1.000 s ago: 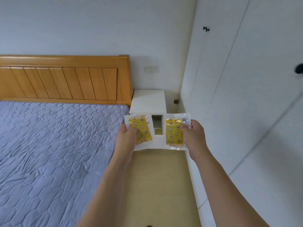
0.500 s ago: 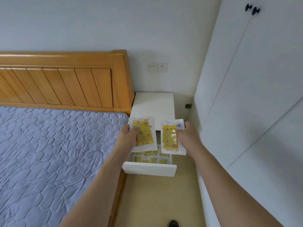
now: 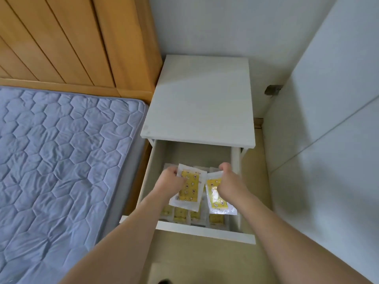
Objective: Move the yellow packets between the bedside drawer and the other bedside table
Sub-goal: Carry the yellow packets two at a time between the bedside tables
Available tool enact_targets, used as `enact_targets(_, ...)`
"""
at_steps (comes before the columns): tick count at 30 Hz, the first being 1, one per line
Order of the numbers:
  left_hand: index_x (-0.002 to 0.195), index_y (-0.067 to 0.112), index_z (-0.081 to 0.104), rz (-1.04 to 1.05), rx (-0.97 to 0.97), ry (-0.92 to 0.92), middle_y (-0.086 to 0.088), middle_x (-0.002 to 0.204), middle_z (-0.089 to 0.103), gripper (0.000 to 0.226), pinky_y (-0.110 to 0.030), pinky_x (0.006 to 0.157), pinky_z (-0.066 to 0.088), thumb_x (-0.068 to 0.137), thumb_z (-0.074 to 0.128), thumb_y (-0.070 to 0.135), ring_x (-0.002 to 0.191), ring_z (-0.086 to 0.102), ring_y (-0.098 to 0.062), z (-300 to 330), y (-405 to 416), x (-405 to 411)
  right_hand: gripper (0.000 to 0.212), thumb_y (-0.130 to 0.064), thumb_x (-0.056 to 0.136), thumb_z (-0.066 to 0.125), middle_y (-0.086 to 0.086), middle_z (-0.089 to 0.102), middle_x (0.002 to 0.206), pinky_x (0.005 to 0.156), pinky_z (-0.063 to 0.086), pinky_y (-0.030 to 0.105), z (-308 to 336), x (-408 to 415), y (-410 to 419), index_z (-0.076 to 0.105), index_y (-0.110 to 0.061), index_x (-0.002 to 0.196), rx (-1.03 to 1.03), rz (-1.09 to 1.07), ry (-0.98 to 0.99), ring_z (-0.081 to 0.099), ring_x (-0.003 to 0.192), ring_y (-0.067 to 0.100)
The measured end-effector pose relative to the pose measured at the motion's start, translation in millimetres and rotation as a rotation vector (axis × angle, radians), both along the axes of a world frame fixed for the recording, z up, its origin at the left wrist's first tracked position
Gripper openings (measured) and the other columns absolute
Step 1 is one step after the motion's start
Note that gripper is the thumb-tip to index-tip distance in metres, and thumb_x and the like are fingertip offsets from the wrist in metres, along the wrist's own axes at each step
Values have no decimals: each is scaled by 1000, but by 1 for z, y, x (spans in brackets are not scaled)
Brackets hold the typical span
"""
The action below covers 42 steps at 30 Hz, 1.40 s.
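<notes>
I have one yellow packet [image 3: 189, 188] pinched in my left hand [image 3: 171, 182] and a second packet [image 3: 217, 198] pinched in my right hand [image 3: 230, 184], both held just above the open bedside drawer [image 3: 205, 230]. Each of my hands has its fingers curled round the upper edge of its packet, so the packet hangs down below them over the drawer's contents.

These look like light, flat sachets: a yellow printed core sealed inside a clear or white film with a wide margin. I judge them limp and a little slick, likely to flex or slide if held by the glossy middle. The sealed border near a corner seems the safest place to take hold, which is where I have them now. Nothing about them looks fragile, though the film could crinkle.

Counting: two packets in my hands. Beneath them, a row of more packets [image 3: 180, 216] lies along the drawer's front; I make out about four, with hints of others further back under my hands, so I cannot give a firm total. The white tabotop is not right: the white tabletop [image 3: 201, 99] above the drawer carries no packets that I can see
</notes>
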State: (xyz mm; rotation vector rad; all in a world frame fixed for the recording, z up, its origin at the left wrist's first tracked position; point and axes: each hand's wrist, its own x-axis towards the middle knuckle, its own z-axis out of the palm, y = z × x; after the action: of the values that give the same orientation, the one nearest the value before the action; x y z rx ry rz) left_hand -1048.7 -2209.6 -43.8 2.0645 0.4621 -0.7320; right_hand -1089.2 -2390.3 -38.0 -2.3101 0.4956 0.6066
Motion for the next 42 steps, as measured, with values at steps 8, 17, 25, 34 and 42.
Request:
enact_targets(8, 129, 8, 53, -152, 51, 306, -9, 103, 64, 46, -31, 66, 56, 87, 67, 17, 86, 64, -22, -169, -6, -2, 54, 8, 92, 36, 13, 58, 117, 72, 47, 35, -157, -3, 7, 30, -12, 142, -37, -37, 199, 60, 98, 28)
enact_targets(17, 102, 6, 60, -495, 406, 188, -7, 87, 61, 16, -23, 48, 44, 94, 57, 18, 69, 58, -16, -144, -23, -2, 53, 0, 88, 56, 14, 53, 120, 87, 54, 37, -125, -13, 9, 35, -6, 137, -119, -32, 231, 60, 101, 27)
enact_targets(25, 117, 12, 56, -481, 419, -217, -2, 103, 60, 28, -34, 74, 47, 102, 34, 20, 89, 59, -22, 82, 9, -9, 60, 3, 87, 51, 7, 48, 136, 86, 54, 36, 113, -7, 32, 37, -11, 143, -22, -33, -24, 60, 107, 22)
enact_targets(34, 130, 12, 49, -353, 481, -600, -5, 136, 51, 32, -36, 86, 40, 104, 36, 25, 120, 50, -27, 340, 62, -83, 54, 0, 88, 49, 10, 46, 139, 99, 45, 36, 360, -53, 71, 38, -9, 140, -62, 211, -250, 48, 123, 27)
enact_targets(42, 145, 13, 39, -26, 713, -647, -3, 150, 41, 43, -37, 104, 39, 105, 38, 29, 135, 42, -25, 431, 153, -194, 52, -14, 91, 57, 9, 49, 140, 91, 46, 32, 436, -94, 167, 40, -13, 141, -22, 605, -405, 51, 123, 26)
